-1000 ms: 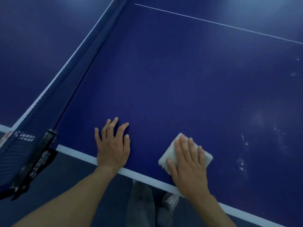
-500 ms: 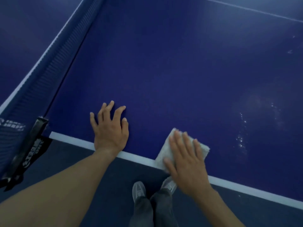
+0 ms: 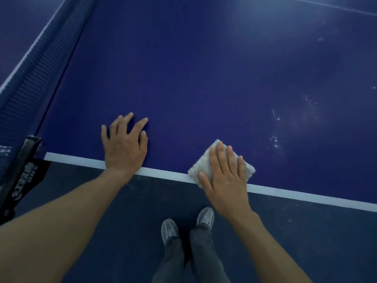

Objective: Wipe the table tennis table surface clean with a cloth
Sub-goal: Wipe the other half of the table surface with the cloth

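Observation:
The dark blue table tennis table [image 3: 204,78] fills the upper part of the head view, with a white line along its near edge. A folded white cloth [image 3: 204,162] lies on that edge line. My right hand [image 3: 226,180] presses flat on the cloth with straight fingers, covering most of it. My left hand [image 3: 124,146] rests flat on the bare table surface to the left, fingers spread. White specks and smears [image 3: 275,139] mark the surface to the right of the cloth.
The net [image 3: 34,64] runs along the left, with its black clamp post [image 3: 22,170] at the table's near corner. Below the table edge are the dark floor [image 3: 122,221], my grey shoes [image 3: 169,229] and trouser legs.
My right hand has drawn the cloth back toward me, from inside the blue surface onto the white edge line. The left hand has stayed planted, its fingers now more spread.

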